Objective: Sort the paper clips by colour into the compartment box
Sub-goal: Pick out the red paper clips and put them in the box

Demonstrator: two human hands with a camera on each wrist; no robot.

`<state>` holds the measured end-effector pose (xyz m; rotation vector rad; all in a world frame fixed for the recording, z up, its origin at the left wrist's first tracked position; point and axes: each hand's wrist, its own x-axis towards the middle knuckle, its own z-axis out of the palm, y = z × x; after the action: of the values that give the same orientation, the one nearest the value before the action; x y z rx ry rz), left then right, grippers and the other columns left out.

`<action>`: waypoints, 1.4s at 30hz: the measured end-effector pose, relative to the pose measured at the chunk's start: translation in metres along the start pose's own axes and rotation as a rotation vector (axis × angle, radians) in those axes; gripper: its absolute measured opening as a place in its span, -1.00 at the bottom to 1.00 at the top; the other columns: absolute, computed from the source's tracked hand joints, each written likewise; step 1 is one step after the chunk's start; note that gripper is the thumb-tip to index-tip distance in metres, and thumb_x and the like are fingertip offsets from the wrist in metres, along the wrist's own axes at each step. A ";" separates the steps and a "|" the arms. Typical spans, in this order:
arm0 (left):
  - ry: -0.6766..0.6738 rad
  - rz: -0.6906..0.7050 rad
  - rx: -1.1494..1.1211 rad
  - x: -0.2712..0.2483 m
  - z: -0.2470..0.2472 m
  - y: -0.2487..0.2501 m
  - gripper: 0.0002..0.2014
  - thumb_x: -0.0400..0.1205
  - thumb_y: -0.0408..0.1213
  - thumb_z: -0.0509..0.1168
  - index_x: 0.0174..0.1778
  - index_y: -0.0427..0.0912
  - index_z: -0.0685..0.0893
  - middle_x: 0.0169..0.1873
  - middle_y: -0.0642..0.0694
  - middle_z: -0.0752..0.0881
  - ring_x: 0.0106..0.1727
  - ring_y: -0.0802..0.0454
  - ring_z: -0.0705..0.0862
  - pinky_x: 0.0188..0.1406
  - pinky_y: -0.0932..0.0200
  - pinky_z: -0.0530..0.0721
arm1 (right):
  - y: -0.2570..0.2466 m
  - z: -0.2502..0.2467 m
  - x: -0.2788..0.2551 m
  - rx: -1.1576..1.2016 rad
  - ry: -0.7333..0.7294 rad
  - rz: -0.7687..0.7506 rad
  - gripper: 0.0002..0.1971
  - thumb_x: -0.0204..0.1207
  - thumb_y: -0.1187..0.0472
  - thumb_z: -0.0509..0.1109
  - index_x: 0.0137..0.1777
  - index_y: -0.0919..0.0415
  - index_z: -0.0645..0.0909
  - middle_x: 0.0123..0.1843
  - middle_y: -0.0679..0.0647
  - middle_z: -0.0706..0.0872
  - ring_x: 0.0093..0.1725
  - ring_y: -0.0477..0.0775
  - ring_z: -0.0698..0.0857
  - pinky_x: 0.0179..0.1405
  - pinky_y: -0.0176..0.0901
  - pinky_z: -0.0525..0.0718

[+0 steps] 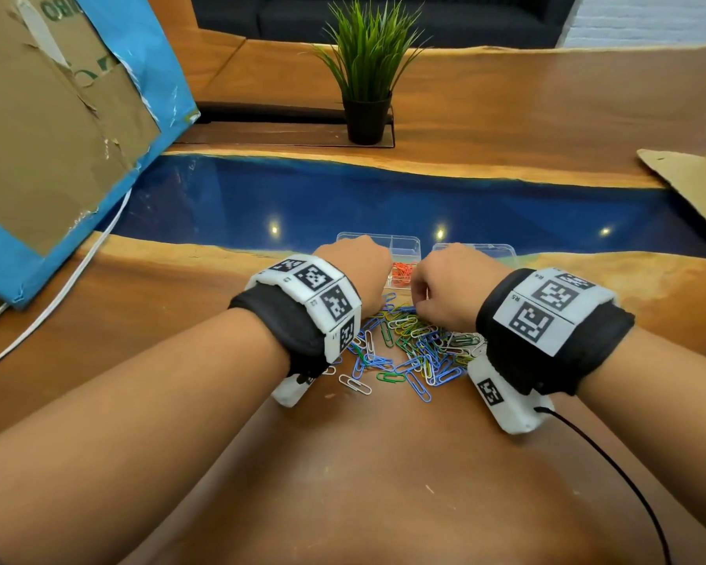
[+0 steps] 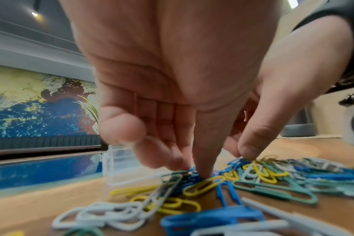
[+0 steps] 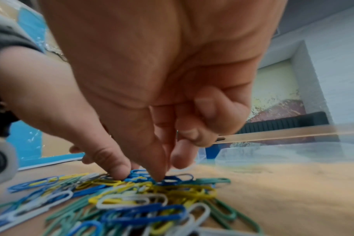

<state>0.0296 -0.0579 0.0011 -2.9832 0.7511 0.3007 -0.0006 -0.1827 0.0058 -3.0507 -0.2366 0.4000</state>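
Left forearm: bare, no sleeve. Left wrist: black fabric cuff, over it a white segmented band printed with square black-and-white codes and small labels; white camera housing slung beneath. Right forearm: bare. Right wrist: black fabric cuff, white panel with square codes, labels R4 and R5; white housing underneath, one code on its side, thin black cable plugged in.

Light: bright, even, from overhead.
Glare: three lamp reflections on the table's blue resin strip.
Blur: nearest paper clips soft in both wrist views.
Distortion: edges bow.
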 end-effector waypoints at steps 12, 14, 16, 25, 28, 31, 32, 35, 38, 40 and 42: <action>-0.001 0.036 -0.210 -0.009 0.001 -0.010 -0.87 0.53 -0.26 0.33 -0.35 0.00 0.66 -0.35 0.02 0.62 -0.11 -0.05 0.70 -0.28 0.18 0.54 | 0.002 -0.005 -0.004 0.127 0.045 0.004 -0.89 0.46 0.20 0.38 -0.19 0.08 0.75 -0.20 0.04 0.74 -0.03 0.10 0.72 -0.17 -0.20 0.61; 0.004 0.032 -0.249 -0.011 0.001 -0.012 -0.88 0.52 -0.29 0.34 -0.30 -0.03 0.73 -0.40 0.07 0.61 -0.16 0.02 0.68 -0.28 0.20 0.53 | 0.004 -0.010 -0.007 0.200 0.055 0.015 -0.92 0.46 0.18 0.43 -0.14 0.10 0.76 -0.16 0.01 0.76 -0.04 0.04 0.70 -0.28 -0.28 0.57; 0.020 0.025 -0.303 -0.012 -0.001 -0.015 -0.89 0.50 -0.31 0.35 -0.32 -0.05 0.74 -0.50 0.15 0.58 -0.29 0.12 0.62 -0.28 0.23 0.53 | 0.008 -0.013 -0.007 0.246 0.047 0.020 -0.85 0.49 0.15 0.43 0.03 0.07 0.75 -0.11 -0.02 0.74 -0.14 -0.03 0.65 -0.40 -0.45 0.41; -0.061 -0.026 -0.647 -0.019 -0.004 -0.025 -0.91 0.46 -0.41 0.36 -0.33 -0.14 0.68 -0.41 -0.09 0.78 -0.46 0.04 0.74 -0.36 0.30 0.70 | 0.008 -0.010 0.003 0.605 -0.021 0.103 -0.83 0.58 0.20 0.20 -0.15 0.15 0.62 -0.38 0.05 0.67 -0.37 0.02 0.66 -0.20 -0.13 0.69; -0.114 -0.011 -0.773 -0.018 -0.001 -0.027 -0.82 0.49 -0.49 0.31 -0.12 -0.11 0.64 -0.31 -0.22 0.80 -0.37 -0.07 0.76 -0.10 0.04 0.78 | 0.004 -0.008 0.004 0.455 0.022 0.041 -0.80 0.61 0.16 0.18 -0.25 0.07 0.52 -0.36 -0.09 0.54 -0.30 -0.03 0.52 -0.36 -0.29 0.44; -0.174 -0.033 -0.850 -0.017 0.000 -0.027 -0.70 0.58 -0.49 0.19 0.08 -0.02 0.62 -0.39 -0.14 0.71 -0.38 -0.08 0.73 -0.06 0.03 0.74 | -0.001 -0.007 0.004 0.290 0.010 0.012 -0.86 0.56 0.12 0.23 -0.09 0.08 0.62 -0.24 -0.05 0.60 -0.13 0.04 0.56 -0.26 -0.22 0.45; -0.188 -0.055 -0.867 -0.017 0.000 -0.026 -0.71 0.61 -0.47 0.13 0.02 0.00 0.64 -0.42 -0.13 0.68 -0.40 -0.06 0.71 -0.09 0.06 0.73 | -0.002 -0.005 0.004 0.224 0.008 -0.001 -0.86 0.53 0.13 0.27 -0.04 0.05 0.66 -0.19 -0.04 0.62 -0.09 0.05 0.59 -0.18 -0.24 0.46; -0.201 -0.122 -0.859 -0.017 0.000 -0.022 -0.73 0.63 -0.38 0.03 -0.28 -0.06 0.58 -0.49 -0.16 0.61 -0.49 -0.05 0.63 -0.34 0.23 0.60 | -0.006 0.000 0.004 0.086 0.021 -0.027 -0.82 0.50 0.17 0.32 0.01 0.05 0.73 -0.07 0.03 0.73 0.06 0.09 0.67 -0.11 -0.26 0.49; -0.204 -0.151 -0.822 -0.018 0.000 -0.020 -0.77 0.61 -0.39 0.00 -0.34 -0.14 0.44 -0.52 -0.16 0.59 -0.55 -0.06 0.56 -0.45 0.26 0.51 | -0.008 0.002 0.004 0.076 0.025 -0.018 -0.79 0.52 0.22 0.29 -0.01 0.14 0.77 0.00 0.11 0.79 0.07 0.15 0.71 -0.05 -0.21 0.60; -0.212 -0.159 -0.795 -0.017 0.000 -0.020 -0.78 0.61 -0.38 -0.01 -0.36 -0.17 0.39 -0.52 -0.16 0.57 -0.56 -0.08 0.53 -0.43 0.23 0.48 | -0.008 0.002 0.005 0.088 0.012 -0.005 -0.78 0.52 0.21 0.28 -0.03 0.17 0.77 -0.04 0.13 0.80 0.03 0.15 0.72 -0.09 -0.21 0.61; -0.213 -0.183 -0.782 -0.017 -0.001 -0.020 -0.77 0.60 -0.34 -0.01 -0.38 -0.20 0.37 -0.54 -0.17 0.54 -0.57 -0.10 0.52 -0.36 0.19 0.47 | -0.006 0.000 0.005 0.112 0.008 0.006 -0.81 0.52 0.18 0.30 -0.08 0.16 0.75 -0.10 0.09 0.77 -0.01 0.13 0.70 -0.16 -0.24 0.52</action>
<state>0.0247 -0.0322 0.0053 -3.5844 0.3844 1.1065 0.0031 -0.1758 0.0048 -2.9431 -0.1971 0.3882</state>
